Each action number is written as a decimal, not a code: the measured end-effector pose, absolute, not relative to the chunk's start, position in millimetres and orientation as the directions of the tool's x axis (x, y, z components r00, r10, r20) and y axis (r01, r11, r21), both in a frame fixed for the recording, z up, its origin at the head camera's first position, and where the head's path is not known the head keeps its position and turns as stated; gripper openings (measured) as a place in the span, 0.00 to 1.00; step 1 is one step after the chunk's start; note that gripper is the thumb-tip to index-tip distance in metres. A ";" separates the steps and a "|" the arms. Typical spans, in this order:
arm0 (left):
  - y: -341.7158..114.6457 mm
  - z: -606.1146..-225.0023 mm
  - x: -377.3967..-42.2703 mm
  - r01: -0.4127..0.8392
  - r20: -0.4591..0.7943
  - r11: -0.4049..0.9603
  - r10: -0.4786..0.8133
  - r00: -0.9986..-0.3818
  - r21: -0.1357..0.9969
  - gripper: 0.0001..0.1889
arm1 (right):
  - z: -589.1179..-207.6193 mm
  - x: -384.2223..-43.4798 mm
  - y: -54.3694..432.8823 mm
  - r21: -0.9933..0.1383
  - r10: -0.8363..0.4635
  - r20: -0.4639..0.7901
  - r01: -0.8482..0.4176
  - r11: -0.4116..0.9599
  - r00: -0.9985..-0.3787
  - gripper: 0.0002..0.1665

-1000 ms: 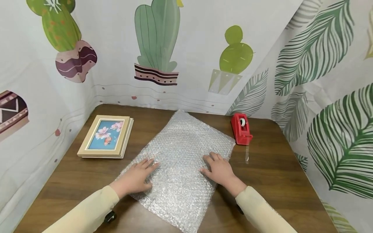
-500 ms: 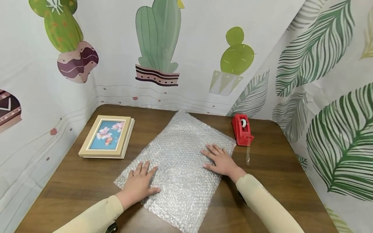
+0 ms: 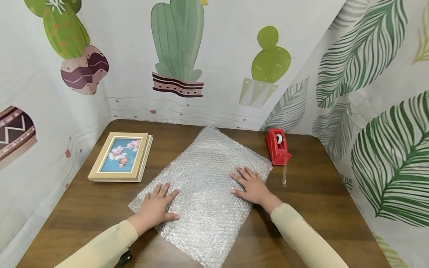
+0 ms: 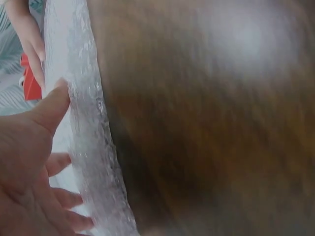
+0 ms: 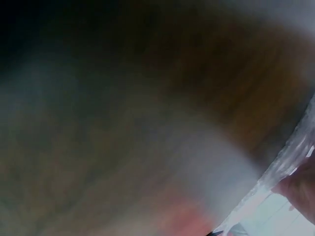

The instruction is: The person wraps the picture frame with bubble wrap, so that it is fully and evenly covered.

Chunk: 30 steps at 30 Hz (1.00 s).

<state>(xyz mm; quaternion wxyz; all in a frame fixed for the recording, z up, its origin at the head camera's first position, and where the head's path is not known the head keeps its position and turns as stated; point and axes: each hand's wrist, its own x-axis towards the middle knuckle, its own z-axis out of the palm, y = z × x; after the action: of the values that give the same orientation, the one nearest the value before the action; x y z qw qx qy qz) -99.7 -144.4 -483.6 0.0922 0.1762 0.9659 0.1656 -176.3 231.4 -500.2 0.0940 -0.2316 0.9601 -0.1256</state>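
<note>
A sheet of clear bubble wrap (image 3: 204, 167) lies flat and turned cornerwise on the wooden table. On its left part rests my left hand (image 3: 153, 208), fingers spread and straight. My right hand (image 3: 253, 187) rests on the right part, its fingers extended too. Neither hand grips the sheet. In the left wrist view, the left hand (image 4: 29, 157) shows thumb and fingers over the wrap's edge (image 4: 96, 128). The right wrist view is mostly blurred; a bit of the right hand (image 5: 301, 189) appears beside the wrap at its lower right.
Stacked picture frames (image 3: 120, 157), the top one with a flower picture, lie at the back left. A red tape dispenser (image 3: 278, 147) stands at the back right, with a strip of tape (image 3: 284, 176) hanging from it. Printed cloth (image 3: 228, 67) borders the wooden table (image 3: 321, 201).
My left hand has shifted a little and spread flatter on the bubble wrap, uncovering its left corner. My right hand has slid slightly up the sheet. The frames and dispenser stay put.
</note>
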 end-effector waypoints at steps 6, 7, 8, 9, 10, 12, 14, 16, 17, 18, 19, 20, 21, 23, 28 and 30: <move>-158.5 -483.4 -107.6 0.352 -0.103 0.859 0.415 -0.904 0.371 0.47 | -494.6 -165.1 220.1 -0.294 -0.446 -0.137 -0.393 0.871 -0.884 0.41; -160.5 -482.9 -108.7 0.360 -0.103 0.856 0.423 -0.900 0.372 0.47 | -494.0 -163.4 218.8 -0.292 -0.442 -0.147 -0.388 0.874 -0.885 0.41; -162.4 -483.3 -110.0 0.359 -0.111 0.854 0.427 -0.898 0.377 0.47 | -493.4 -161.9 217.6 -0.289 -0.439 -0.157 -0.384 0.877 -0.885 0.41; -164.0 -483.0 -111.2 0.363 -0.116 0.851 0.433 -0.894 0.379 0.47 | -492.6 -160.5 216.8 -0.289 -0.437 -0.165 -0.381 0.878 -0.884 0.41; -165.2 -483.2 -112.5 0.362 -0.124 0.849 0.437 -0.891 0.385 0.47 | -492.0 -159.5 216.5 -0.289 -0.437 -0.168 -0.380 0.879 -0.884 0.41; -167.0 -483.1 -115.2 0.365 -0.135 0.843 0.446 -0.885 0.394 0.47 | -490.3 -158.3 216.4 -0.286 -0.437 -0.179 -0.379 0.880 -0.881 0.41; -167.7 -483.3 -117.9 0.367 -0.143 0.839 0.453 -0.880 0.403 0.47 | -488.1 -158.2 216.5 -0.289 -0.434 -0.188 -0.373 0.882 -0.881 0.42; -168.6 -483.4 -120.4 0.371 -0.145 0.835 0.460 -0.876 0.406 0.47 | -485.4 -158.3 216.2 -0.304 -0.434 -0.190 -0.368 0.879 -0.881 0.42; -169.0 -483.2 -121.5 0.374 -0.145 0.834 0.462 -0.875 0.405 0.47 | -484.1 -158.3 215.8 -0.310 -0.433 -0.193 -0.364 0.878 -0.880 0.42; -169.2 -483.2 -122.4 0.374 -0.147 0.834 0.463 -0.874 0.407 0.47 | -482.8 -158.3 215.4 -0.317 -0.433 -0.193 -0.361 0.877 -0.881 0.42; -169.5 -483.1 -123.3 0.374 -0.149 0.834 0.465 -0.873 0.406 0.47 | -482.0 -158.4 215.2 -0.320 -0.431 -0.196 -0.358 0.877 -0.881 0.42; -169.7 -482.8 -124.0 0.374 -0.152 0.834 0.465 -0.872 0.406 0.47 | -481.6 -158.4 215.0 -0.325 -0.433 -0.193 -0.359 0.875 -0.881 0.43; -169.9 -482.6 -124.6 0.374 -0.156 0.834 0.466 -0.871 0.404 0.47 | -480.9 -158.2 214.8 -0.327 -0.432 -0.195 -0.357 0.875 -0.880 0.43; -169.8 -482.8 -126.1 0.373 -0.163 0.834 0.468 -0.869 0.406 0.47 | -480.2 -158.0 214.8 -0.323 -0.426 -0.204 -0.350 0.879 -0.882 0.42; -171.2 -482.9 -128.1 0.370 -0.173 0.833 0.470 -0.866 0.410 0.47 | -480.4 -156.7 214.6 -0.329 -0.422 -0.195 -0.346 0.878 -0.885 0.42; -172.2 -483.1 -128.3 0.371 -0.173 0.832 0.471 -0.865 0.412 0.47 | -481.4 -156.1 214.0 -0.320 -0.419 -0.194 -0.347 0.882 -0.887 0.42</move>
<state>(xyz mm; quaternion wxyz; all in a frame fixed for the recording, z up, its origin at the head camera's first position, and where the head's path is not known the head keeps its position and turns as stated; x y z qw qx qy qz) -128.3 -172.2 -483.1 0.1348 0.2223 0.9476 0.1856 -156.1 214.0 -481.4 0.1300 -0.1993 0.9612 -0.1396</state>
